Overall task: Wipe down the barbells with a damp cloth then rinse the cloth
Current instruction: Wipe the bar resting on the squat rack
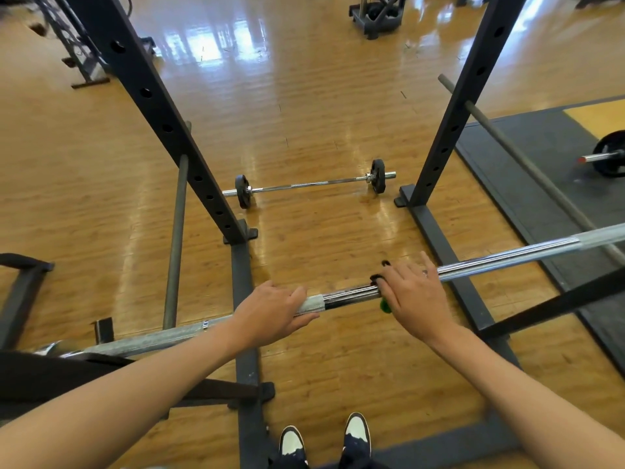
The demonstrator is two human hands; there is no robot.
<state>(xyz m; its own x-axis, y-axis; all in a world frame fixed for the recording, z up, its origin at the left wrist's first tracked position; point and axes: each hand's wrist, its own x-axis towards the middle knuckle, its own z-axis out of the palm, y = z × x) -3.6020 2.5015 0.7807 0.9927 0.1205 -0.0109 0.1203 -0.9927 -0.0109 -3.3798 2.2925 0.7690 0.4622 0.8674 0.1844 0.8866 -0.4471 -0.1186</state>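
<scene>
A long chrome barbell (pixel 348 294) lies across the black squat rack (pixel 159 106) at waist height, running from lower left to upper right. My left hand (pixel 270 311) grips its knurled part left of centre. My right hand (pixel 414 294) wraps round the bar further right, with a green and black cloth (pixel 384 304) pressed against the steel; only small bits of the cloth show under the fingers. A second, smaller barbell (pixel 314 182) with two small black plates lies on the wooden floor beyond the rack.
Rack uprights rise on both sides, with grey safety bars (pixel 177 238) slanting outward. The rack's base rails run along the floor by my shoes (pixel 324 441). A dark rubber mat (pixel 541 184) at right carries another loaded barbell (pixel 605 157). More equipment stands at the back.
</scene>
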